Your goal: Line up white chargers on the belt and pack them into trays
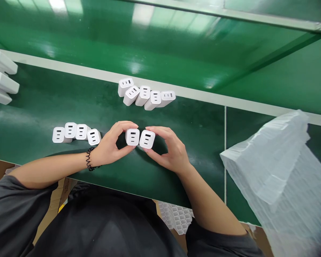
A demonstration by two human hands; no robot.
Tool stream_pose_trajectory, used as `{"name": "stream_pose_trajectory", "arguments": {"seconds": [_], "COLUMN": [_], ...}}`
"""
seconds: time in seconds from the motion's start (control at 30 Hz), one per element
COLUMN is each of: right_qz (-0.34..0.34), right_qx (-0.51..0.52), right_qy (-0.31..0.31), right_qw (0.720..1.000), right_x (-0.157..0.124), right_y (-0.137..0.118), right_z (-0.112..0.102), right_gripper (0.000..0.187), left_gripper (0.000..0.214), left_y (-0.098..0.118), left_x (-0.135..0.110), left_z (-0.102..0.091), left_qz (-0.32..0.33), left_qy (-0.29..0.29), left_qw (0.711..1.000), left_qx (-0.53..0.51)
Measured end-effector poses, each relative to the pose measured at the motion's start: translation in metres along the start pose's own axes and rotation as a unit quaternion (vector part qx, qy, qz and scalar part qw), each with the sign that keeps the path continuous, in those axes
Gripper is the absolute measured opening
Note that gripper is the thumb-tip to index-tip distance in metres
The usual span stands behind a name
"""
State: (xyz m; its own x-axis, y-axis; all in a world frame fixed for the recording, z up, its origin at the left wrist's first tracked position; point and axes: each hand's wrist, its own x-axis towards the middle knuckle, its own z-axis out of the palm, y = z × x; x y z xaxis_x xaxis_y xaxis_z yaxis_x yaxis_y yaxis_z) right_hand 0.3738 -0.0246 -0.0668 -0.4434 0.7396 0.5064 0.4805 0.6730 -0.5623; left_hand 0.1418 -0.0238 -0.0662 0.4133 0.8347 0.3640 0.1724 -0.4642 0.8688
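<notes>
My left hand [114, 142] pinches a white USB charger [132, 137] between thumb and fingers. Beside it, my right hand [169, 148] grips a second white charger [147, 139] in the same way. Both chargers have their port ends facing up toward me, each with one wider slot and two small ones. They sit side by side, almost touching, above the green table. Near my left wrist lies a row of several similar chargers [81, 131], close together. Another cluster of chargers [144, 95] stands beyond my hands, near the table's back edge.
More white chargers [4, 82] lie at the far left of the green table [198, 132]. A translucent sheet of packing material [278, 157] drapes over the right side. Behind runs a glossy green panel [101, 39]. Clear cell trays [180, 217] show below the front edge.
</notes>
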Motion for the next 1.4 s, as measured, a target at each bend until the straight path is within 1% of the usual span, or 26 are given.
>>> {"name": "stream_pose_trajectory", "arguments": {"seconds": [0.27, 0.4, 0.7, 0.87, 1.03, 1.13, 1.3, 1.4], "right_qz": [-0.008, -0.004, -0.031, -0.036, -0.045, -0.048, -0.029, -0.029], "right_qx": [0.004, -0.010, -0.035, -0.059, -0.059, -0.062, -0.059, -0.051], "right_qy": [0.011, 0.009, 0.031, 0.040, 0.053, 0.058, 0.066, 0.066], "right_qw": [1.000, 1.000, 0.998, 0.997, 0.996, 0.995, 0.996, 0.996], "right_x": [0.0000, -0.0004, 0.0037, 0.0034, 0.0031, 0.0027, 0.0008, 0.0006], "right_y": [0.0003, -0.0007, -0.0032, -0.0016, -0.0004, -0.0013, -0.0028, -0.0028], "right_z": [0.0006, -0.0007, -0.0023, -0.0028, -0.0032, -0.0041, -0.0057, -0.0059], "right_gripper": [0.059, 0.058, 0.055, 0.056, 0.059, 0.062, 0.061, 0.060], "left_gripper": [0.046, 0.045, 0.044, 0.045, 0.045, 0.046, 0.048, 0.049], "left_y": [-0.0002, 0.0007, 0.0027, 0.0024, 0.0012, 0.0007, 0.0013, 0.0018], "left_x": [0.0005, 0.0014, 0.0016, 0.0016, 0.0014, 0.0005, -0.0010, -0.0012], "left_z": [0.0005, 0.0003, -0.0005, -0.0010, -0.0009, -0.0006, -0.0011, -0.0016], "left_qz": [0.001, 0.008, 0.007, 0.001, 0.002, -0.005, -0.048, -0.061], "left_qy": [0.003, 0.003, -0.003, -0.008, -0.007, -0.007, -0.020, -0.023], "left_qw": [1.000, 1.000, 1.000, 1.000, 1.000, 1.000, 0.998, 0.998], "left_qx": [0.001, -0.003, -0.020, -0.020, -0.016, -0.011, -0.019, -0.024]}}
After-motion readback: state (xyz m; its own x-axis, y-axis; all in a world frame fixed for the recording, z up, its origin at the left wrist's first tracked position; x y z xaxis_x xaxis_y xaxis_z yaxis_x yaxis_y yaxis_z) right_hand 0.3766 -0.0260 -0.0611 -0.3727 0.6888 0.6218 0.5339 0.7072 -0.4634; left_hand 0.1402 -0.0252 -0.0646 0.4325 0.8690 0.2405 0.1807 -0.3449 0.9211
